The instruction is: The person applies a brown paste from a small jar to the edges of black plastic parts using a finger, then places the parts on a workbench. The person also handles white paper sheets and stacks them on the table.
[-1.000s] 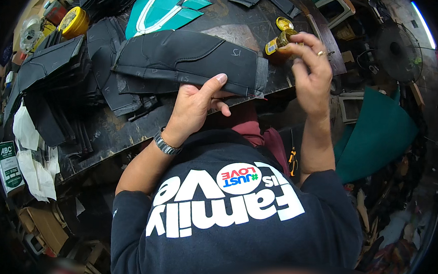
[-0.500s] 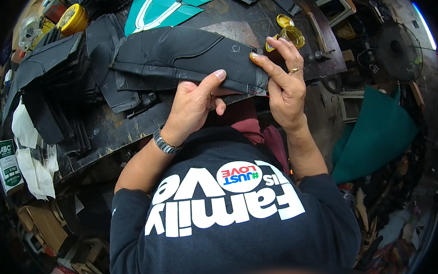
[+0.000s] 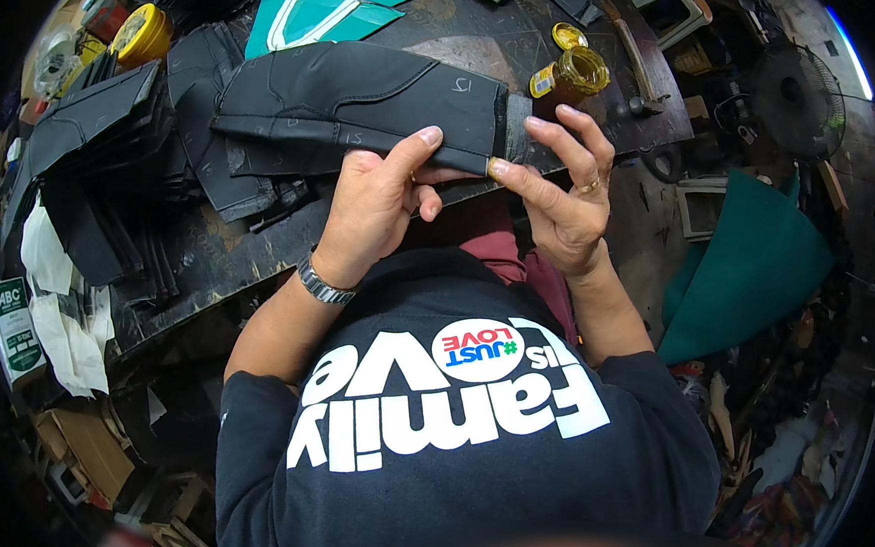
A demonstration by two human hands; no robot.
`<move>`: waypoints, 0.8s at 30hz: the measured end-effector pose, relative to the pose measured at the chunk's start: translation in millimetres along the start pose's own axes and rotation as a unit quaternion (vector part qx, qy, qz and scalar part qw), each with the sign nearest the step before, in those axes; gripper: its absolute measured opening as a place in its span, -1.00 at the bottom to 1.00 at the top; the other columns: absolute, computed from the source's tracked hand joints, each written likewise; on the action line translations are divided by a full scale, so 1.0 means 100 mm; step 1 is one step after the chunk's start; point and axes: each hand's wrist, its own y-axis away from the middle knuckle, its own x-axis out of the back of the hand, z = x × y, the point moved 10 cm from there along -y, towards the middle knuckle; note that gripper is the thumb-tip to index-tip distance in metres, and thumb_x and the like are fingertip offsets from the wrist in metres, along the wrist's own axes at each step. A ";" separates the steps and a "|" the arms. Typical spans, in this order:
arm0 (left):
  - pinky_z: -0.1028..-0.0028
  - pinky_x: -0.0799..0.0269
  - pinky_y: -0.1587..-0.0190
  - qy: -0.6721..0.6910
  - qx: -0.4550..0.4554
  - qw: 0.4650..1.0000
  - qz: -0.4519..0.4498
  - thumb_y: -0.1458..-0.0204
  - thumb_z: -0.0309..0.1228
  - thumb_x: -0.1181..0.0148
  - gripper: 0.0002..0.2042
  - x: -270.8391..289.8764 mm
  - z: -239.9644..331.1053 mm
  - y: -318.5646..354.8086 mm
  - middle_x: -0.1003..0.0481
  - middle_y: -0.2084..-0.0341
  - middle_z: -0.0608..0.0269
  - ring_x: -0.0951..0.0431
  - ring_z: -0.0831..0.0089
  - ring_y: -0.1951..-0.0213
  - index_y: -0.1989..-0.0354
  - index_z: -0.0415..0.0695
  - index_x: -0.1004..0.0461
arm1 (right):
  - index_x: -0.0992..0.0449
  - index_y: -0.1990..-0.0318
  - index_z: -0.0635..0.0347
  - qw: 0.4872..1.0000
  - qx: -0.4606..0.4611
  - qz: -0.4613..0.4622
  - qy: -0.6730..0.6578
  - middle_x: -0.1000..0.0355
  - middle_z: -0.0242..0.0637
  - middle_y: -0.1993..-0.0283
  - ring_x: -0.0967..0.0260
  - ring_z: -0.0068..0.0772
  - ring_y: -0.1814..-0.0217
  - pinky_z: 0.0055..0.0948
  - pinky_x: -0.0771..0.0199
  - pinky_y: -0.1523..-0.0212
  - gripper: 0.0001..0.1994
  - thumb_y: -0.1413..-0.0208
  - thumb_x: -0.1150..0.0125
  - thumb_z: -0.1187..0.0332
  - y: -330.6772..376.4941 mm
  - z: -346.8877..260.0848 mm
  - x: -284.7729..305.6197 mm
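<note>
Black stitched panel (image 3: 368,99) is long, curve-seamed, chalk-marked and grey-edged.

Okay, I'm counting two hands, one left hand (image 3: 369,209) and one right hand (image 3: 567,206), plus one watch (image 3: 323,283), one ring (image 3: 590,186) and one stitched black panel (image 3: 358,93). On the tabletop (image 3: 473,25), one jar (image 3: 578,77), one yellow lid (image 3: 569,36) and one wooden-handled tool (image 3: 637,61) are sitting out. Elsewhere I'm spotting one round yellow container (image 3: 143,37), one fan (image 3: 799,103), one big green sheet (image 3: 754,263) and one green-and-white box (image 3: 18,333). Teal pieces (image 3: 272,33) and loose black pieces (image 3: 102,108) are overlapping too much, so I'm not getting exact numbers there.
</note>
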 end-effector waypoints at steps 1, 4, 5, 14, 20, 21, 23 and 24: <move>0.67 -0.33 0.61 0.007 0.001 1.000 -0.004 -0.30 -0.35 -0.14 -0.71 -0.01 0.00 0.00 -0.65 0.23 -0.09 -0.72 0.31 0.23 0.06 -0.41 -0.52 | -0.75 0.14 -0.14 1.000 0.006 -0.001 -0.001 -0.45 -0.29 -0.20 -0.19 -0.09 -0.35 -0.22 -0.26 -0.33 -0.59 0.13 -0.35 0.63 0.02 -0.03 0.00; 0.66 -0.36 0.58 0.008 -0.004 1.000 -0.008 -0.30 -0.34 -0.14 -0.70 0.00 0.00 0.00 -0.65 0.23 -0.08 -0.71 0.32 0.25 0.06 -0.41 -0.52 | -0.75 0.19 -0.16 1.000 0.026 -0.001 -0.008 -0.45 -0.29 -0.18 -0.20 -0.10 -0.34 -0.18 -0.27 -0.32 -0.62 0.12 -0.35 0.63 0.07 -0.11 0.02; 0.65 -0.37 0.57 -0.005 -0.012 1.000 -0.006 -0.30 -0.33 -0.15 -0.70 0.01 0.00 -0.01 -0.65 0.23 -0.08 -0.70 0.35 0.29 0.08 -0.42 -0.53 | -0.73 0.19 -0.05 0.999 0.046 0.006 -0.018 -0.41 -0.21 -0.21 -0.23 -0.06 -0.32 -0.15 -0.29 -0.29 -0.67 0.12 -0.37 0.61 0.06 -0.14 0.05; 0.16 -0.53 0.09 -0.493 -0.286 0.818 -0.081 -0.19 -0.44 -0.17 -0.69 -0.46 0.07 0.12 -0.58 0.19 -0.13 -0.62 -0.01 0.14 -0.05 -0.33 -0.45 | 0.12 -0.51 0.22 0.983 -0.061 -0.025 -0.169 -0.14 0.14 -0.41 -0.16 0.09 -0.45 -0.08 -0.14 -0.42 0.13 0.14 -0.62 0.27 -0.31 -0.09 -0.08; 0.09 -0.36 -0.19 -0.515 -0.336 0.780 -0.115 -0.11 -0.51 -0.18 -0.56 -0.52 0.08 0.15 -0.48 -0.06 -0.21 -0.47 -0.17 -0.12 -0.20 -0.29 -0.38 | 0.04 -0.51 0.17 0.981 -0.041 -0.031 -0.189 -0.21 0.10 -0.38 -0.21 0.18 -0.40 -0.08 -0.23 -0.39 0.10 0.24 -0.52 0.41 -0.44 -0.15 -0.21; 0.10 -0.39 -0.16 -0.515 -0.322 0.784 -0.131 -0.10 -0.51 -0.18 -0.58 -0.54 0.08 0.13 -0.49 -0.05 -0.20 -0.48 -0.15 -0.11 -0.17 -0.29 -0.40 | -0.03 -0.49 0.19 0.984 -0.025 -0.031 -0.172 -0.22 0.12 -0.36 -0.26 0.21 -0.35 -0.08 -0.28 -0.35 0.04 0.22 -0.49 0.39 -0.46 -0.17 -0.19; 0.10 -0.40 -0.14 -0.517 -0.341 0.775 -0.126 -0.10 -0.51 -0.18 -0.58 -0.60 0.17 0.14 -0.51 -0.01 -0.21 -0.49 -0.15 -0.10 -0.17 -0.30 -0.40 | -0.07 -0.46 0.23 0.990 -0.011 -0.035 -0.140 -0.24 0.14 -0.34 -0.28 0.21 -0.33 -0.08 -0.31 -0.33 -0.01 0.20 -0.47 0.37 -0.53 -0.20 -0.19; 0.11 -0.40 -0.13 -0.526 -0.342 0.768 -0.126 -0.10 -0.51 -0.18 -0.58 -0.64 0.20 0.13 -0.52 0.01 -0.21 -0.50 -0.14 -0.09 -0.16 -0.30 -0.40 | -0.10 -0.45 0.24 0.992 0.007 -0.025 -0.126 -0.25 0.15 -0.33 -0.30 0.21 -0.32 -0.08 -0.32 -0.32 -0.04 0.19 -0.45 0.36 -0.57 -0.24 -0.16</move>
